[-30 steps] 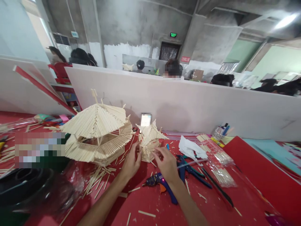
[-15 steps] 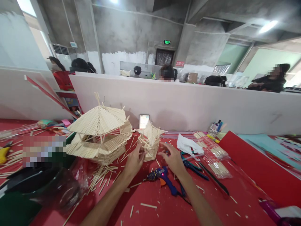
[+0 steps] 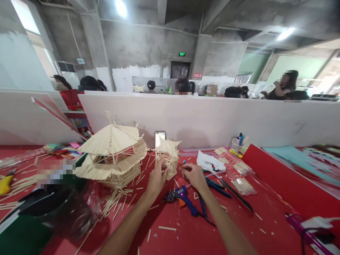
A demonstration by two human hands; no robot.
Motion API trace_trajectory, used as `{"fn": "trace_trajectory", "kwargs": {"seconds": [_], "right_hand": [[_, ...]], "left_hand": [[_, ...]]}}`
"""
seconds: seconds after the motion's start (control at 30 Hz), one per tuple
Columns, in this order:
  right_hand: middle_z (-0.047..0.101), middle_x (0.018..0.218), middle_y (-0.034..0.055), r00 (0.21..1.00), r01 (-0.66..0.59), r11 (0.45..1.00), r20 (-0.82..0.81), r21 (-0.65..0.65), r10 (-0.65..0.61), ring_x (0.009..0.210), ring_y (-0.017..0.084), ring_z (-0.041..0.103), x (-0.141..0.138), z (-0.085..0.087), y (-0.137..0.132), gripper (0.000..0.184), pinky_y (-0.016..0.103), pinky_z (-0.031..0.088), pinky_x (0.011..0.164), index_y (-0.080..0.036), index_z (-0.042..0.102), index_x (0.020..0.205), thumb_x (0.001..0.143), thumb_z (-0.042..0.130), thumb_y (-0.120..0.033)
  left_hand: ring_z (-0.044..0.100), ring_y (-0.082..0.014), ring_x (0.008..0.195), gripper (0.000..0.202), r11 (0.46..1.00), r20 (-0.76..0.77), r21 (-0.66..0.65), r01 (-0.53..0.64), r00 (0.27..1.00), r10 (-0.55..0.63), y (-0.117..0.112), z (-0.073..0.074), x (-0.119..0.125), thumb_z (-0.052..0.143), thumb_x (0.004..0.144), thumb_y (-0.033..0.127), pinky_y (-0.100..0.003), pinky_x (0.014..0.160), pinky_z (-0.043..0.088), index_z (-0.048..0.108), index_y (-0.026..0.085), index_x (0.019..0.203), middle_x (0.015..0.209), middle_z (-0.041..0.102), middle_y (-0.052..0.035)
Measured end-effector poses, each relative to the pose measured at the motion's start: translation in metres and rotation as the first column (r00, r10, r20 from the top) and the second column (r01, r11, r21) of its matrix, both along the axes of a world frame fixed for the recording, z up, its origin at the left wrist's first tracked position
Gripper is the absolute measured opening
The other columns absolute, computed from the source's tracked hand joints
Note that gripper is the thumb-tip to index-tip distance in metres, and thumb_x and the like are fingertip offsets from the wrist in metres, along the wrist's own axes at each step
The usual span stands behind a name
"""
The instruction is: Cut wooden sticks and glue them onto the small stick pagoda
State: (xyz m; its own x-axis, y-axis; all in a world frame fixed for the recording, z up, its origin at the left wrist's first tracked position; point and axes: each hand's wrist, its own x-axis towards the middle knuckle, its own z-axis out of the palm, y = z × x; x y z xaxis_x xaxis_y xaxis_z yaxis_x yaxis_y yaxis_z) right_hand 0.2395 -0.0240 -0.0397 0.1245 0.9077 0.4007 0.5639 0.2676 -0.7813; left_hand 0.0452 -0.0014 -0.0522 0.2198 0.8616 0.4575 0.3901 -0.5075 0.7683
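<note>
A small pavilion model (image 3: 170, 152) made of pale wooden sticks stands on the red table in front of me. My left hand (image 3: 158, 175) is at its left front side, thumb and fingers closed on its lower frame. Just to the right of the model, apart from it, my right hand (image 3: 193, 174) has thumb and fingertips pinched together; anything between them is too small to make out. Between my forearms lies a blue glue gun (image 3: 186, 201) with an orange trigger and a lit red light. A larger two-tiered stick pavilion (image 3: 113, 152) stands to the left.
Loose sticks (image 3: 117, 203) litter the table. On the right are pliers (image 3: 219, 187), a crumpled white tissue (image 3: 209, 162), bagged sticks (image 3: 243, 182) and a purple power strip (image 3: 302, 230). A phone (image 3: 159, 139) leans behind the small model, against a white partition (image 3: 212, 122). Several people are beyond it.
My right hand's fingers have come together from a looser, more open pose. My left hand has shifted slightly on the small pavilion, which appears turned a little. The camera view has tilted slightly.
</note>
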Motion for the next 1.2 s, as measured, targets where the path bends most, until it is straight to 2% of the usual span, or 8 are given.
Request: {"fn": "trace_trajectory", "kwargs": {"seconds": [0.17, 0.3, 0.37, 0.47, 0.6, 0.73, 0.97, 1.2], "right_hand": [[0.073, 0.064, 0.0073, 1.000, 0.005, 1.000, 0.004, 0.011, -0.005, 0.061, 0.024, 0.067, -0.002, -0.003, -0.001, 0.034, 0.032, 0.050, 0.061, -0.020, 0.070, 0.070, 0.086, 0.052, -0.044], [0.070, 0.058, 0.0056, 1.000, -0.026, 0.999, -0.007, -0.028, 0.026, 0.053, 0.022, 0.065, 0.002, -0.007, 0.003, 0.037, 0.030, 0.048, 0.053, -0.020, 0.068, 0.069, 0.090, 0.045, -0.041], [0.071, 0.059, 0.0055, 0.998, -0.055, 0.997, -0.011, -0.055, 0.055, 0.052, 0.021, 0.065, 0.006, -0.007, 0.008, 0.038, 0.029, 0.048, 0.051, -0.020, 0.068, 0.069, 0.090, 0.044, -0.043], [0.073, 0.062, 0.0057, 0.998, -0.068, 0.995, 0.008, -0.078, 0.069, 0.053, 0.021, 0.066, 0.011, -0.005, 0.016, 0.037, 0.028, 0.047, 0.053, -0.020, 0.069, 0.069, 0.088, 0.049, -0.045], [0.072, 0.064, 0.0056, 0.995, -0.037, 0.996, 0.090, -0.080, 0.044, 0.059, 0.021, 0.066, 0.011, -0.005, 0.025, 0.027, 0.028, 0.044, 0.057, -0.019, 0.067, 0.065, 0.078, 0.064, -0.043], [0.071, 0.066, 0.0044, 0.983, -0.044, 0.996, 0.176, -0.080, 0.057, 0.062, 0.020, 0.063, 0.005, -0.009, 0.031, 0.028, 0.027, 0.040, 0.059, -0.019, 0.065, 0.066, 0.081, 0.063, -0.043], [0.067, 0.068, 0.0052, 0.963, -0.046, 0.991, 0.258, -0.125, 0.077, 0.064, 0.019, 0.059, 0.002, -0.011, 0.040, 0.033, 0.026, 0.034, 0.059, -0.019, 0.061, 0.068, 0.092, 0.048, -0.039], [0.060, 0.059, 0.0011, 0.933, -0.063, 0.980, 0.337, -0.190, 0.125, 0.059, 0.017, 0.053, 0.012, 0.005, 0.033, 0.035, 0.026, 0.029, 0.057, -0.019, 0.060, 0.064, 0.091, 0.051, -0.039]], "left_hand": [[0.071, -0.0206, 0.093, 0.025, 0.996, -0.051, 0.051, 0.078, 0.996, -0.075, -0.017, 0.007, 0.004, 0.051, 0.093, 0.026, -0.034, 0.078, 0.058, 0.051, 0.023, 0.118, 0.104, 0.070, -0.0075], [0.068, -0.0232, 0.095, 0.025, 0.996, -0.068, 0.092, -0.003, 0.998, 0.010, -0.021, 0.010, -0.015, 0.047, 0.095, 0.028, -0.039, 0.081, 0.056, 0.051, 0.020, 0.118, 0.106, 0.068, -0.0098], [0.066, -0.0247, 0.097, 0.022, 0.991, -0.061, 0.109, -0.074, 0.995, 0.081, -0.017, 0.008, -0.029, 0.046, 0.095, 0.029, -0.044, 0.088, 0.053, 0.053, 0.018, 0.113, 0.106, 0.066, -0.0111], [0.061, -0.0271, 0.114, 0.029, 0.984, -0.058, 0.117, -0.135, 0.988, 0.143, -0.004, 0.001, -0.045, 0.047, 0.093, 0.029, -0.049, 0.099, 0.046, 0.049, 0.016, 0.119, 0.120, 0.062, -0.0159], [0.060, -0.0238, 0.120, 0.038, 0.993, -0.097, 0.085, -0.085, 0.991, 0.093, 0.013, -0.009, -0.048, 0.050, 0.091, 0.027, -0.043, 0.102, 0.047, 0.046, 0.017, 0.127, 0.128, 0.061, -0.0149], [0.062, -0.0247, 0.114, 0.034, 0.996, -0.151, 0.067, -0.057, 0.986, 0.066, 0.022, -0.014, -0.041, 0.054, 0.089, 0.028, -0.043, 0.100, 0.048, 0.052, 0.016, 0.122, 0.120, 0.064, -0.0140], [0.058, -0.0246, 0.107, 0.017, 0.996, -0.270, 0.086, -0.039, 0.961, 0.061, 0.022, -0.001, -0.040, 0.051, 0.093, 0.032, -0.041, 0.097, 0.047, 0.061, 0.018, 0.091, 0.110, 0.058, -0.0106], [0.060, -0.0291, 0.104, 0.019, 0.999, -0.397, 0.041, -0.016, 0.917, 0.031, 0.008, 0.013, -0.046, 0.054, 0.093, 0.035, -0.042, 0.092, 0.047, 0.065, 0.019, 0.096, 0.107, 0.064, -0.0133]]}}
